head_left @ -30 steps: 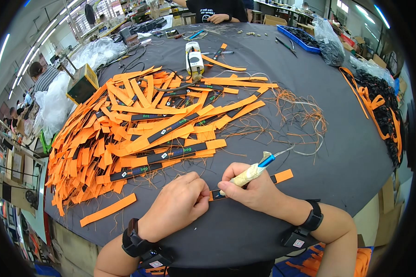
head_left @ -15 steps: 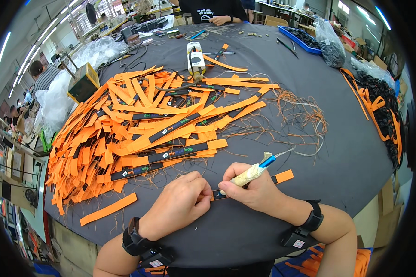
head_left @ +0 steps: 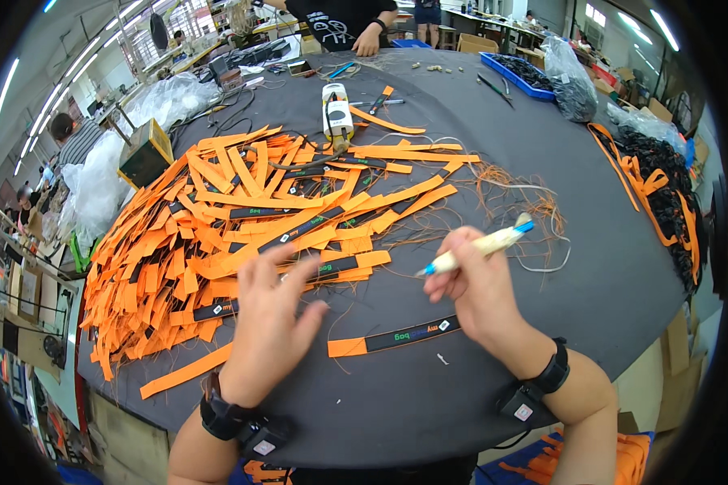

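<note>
right hand (head_left: 481, 295) fingers grip a pale tool (head_left: 481, 246) clear of the strap (head_left: 396, 337) just below, while left hand (head_left: 271, 323) fingers spread wide toward the orange pile (head_left: 218, 234).

A garment workshop: heaped orange webbing straps (head_left: 218, 234) cover a dark worktable (head_left: 607, 267), with more workbenches (head_left: 493, 20) behind.

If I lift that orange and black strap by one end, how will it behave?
The strap lies thin and flat on the table, so it would probably droop limply. It looks light and, being flat, unlikely to roll. Frayed threads at its orange end may snag.
</note>
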`<state>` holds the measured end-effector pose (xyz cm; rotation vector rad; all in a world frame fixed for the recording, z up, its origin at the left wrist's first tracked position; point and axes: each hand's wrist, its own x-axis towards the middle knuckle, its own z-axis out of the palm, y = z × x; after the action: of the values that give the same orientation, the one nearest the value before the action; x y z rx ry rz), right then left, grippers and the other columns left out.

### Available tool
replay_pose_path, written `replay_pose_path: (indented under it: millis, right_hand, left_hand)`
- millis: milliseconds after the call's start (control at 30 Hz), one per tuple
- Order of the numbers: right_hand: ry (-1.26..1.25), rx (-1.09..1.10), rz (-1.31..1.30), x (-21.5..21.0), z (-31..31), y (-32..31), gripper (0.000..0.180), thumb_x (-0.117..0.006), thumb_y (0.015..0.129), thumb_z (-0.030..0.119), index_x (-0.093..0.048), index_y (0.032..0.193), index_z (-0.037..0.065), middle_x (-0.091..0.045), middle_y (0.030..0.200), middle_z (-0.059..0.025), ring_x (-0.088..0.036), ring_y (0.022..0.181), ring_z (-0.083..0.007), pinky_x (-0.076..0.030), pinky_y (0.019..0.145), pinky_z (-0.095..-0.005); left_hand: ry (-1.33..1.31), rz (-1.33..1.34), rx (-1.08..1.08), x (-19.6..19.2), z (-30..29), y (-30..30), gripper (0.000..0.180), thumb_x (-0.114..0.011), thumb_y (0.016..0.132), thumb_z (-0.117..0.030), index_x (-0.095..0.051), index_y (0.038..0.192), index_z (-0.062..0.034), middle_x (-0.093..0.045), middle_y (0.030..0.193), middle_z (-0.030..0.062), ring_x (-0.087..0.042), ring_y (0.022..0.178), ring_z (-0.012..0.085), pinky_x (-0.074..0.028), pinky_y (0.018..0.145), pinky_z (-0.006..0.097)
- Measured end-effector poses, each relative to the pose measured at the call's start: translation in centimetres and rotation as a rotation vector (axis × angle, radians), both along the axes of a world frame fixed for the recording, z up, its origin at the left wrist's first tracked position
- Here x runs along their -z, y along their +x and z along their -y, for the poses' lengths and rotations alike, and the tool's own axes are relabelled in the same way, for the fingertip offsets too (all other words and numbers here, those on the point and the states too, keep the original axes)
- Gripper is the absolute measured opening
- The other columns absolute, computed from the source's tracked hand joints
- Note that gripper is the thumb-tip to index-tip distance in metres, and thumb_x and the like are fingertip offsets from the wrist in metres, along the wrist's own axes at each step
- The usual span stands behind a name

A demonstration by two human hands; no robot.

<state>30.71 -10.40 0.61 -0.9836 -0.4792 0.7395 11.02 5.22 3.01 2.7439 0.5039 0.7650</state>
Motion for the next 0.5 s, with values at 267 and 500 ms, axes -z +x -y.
replay_pose_path:
  millis: [267, 500]
  right_hand:
    - [0.086, 0.358, -0.088, -1.3, 1.8, 7.8, 0.023, -0.062, 0.095, 0.030, -0.058, 0.086, 0.010, -0.058, 0.064, -0.0027, -0.061, 0.057, -0.0141, -0.050, 0.050, -0.0266]
    - [0.106, 0.336, -0.237, 0.7, 1.6, 10.0, 0.015, -0.067, 0.094, 0.028, -0.059, 0.087, 0.017, -0.054, 0.066, 0.0050, -0.054, 0.055, -0.0058, -0.045, 0.048, -0.0195]
  left_hand:
    - [0.022, -0.317, 0.345, 0.6, 5.2, 3.2, 0.035, -0.081, 0.071, -0.018, -0.062, 0.096, -0.0035, -0.054, 0.097, 0.0088, -0.050, 0.096, 0.0280, -0.040, 0.081, 0.039]
    - [0.338, -0.251, 0.349, 0.7, 7.4, 2.9, 0.009, -0.058, 0.080, -0.015, -0.053, 0.082, -0.0084, -0.053, 0.078, 0.0054, -0.055, 0.078, 0.0231, -0.041, 0.073, 0.033]
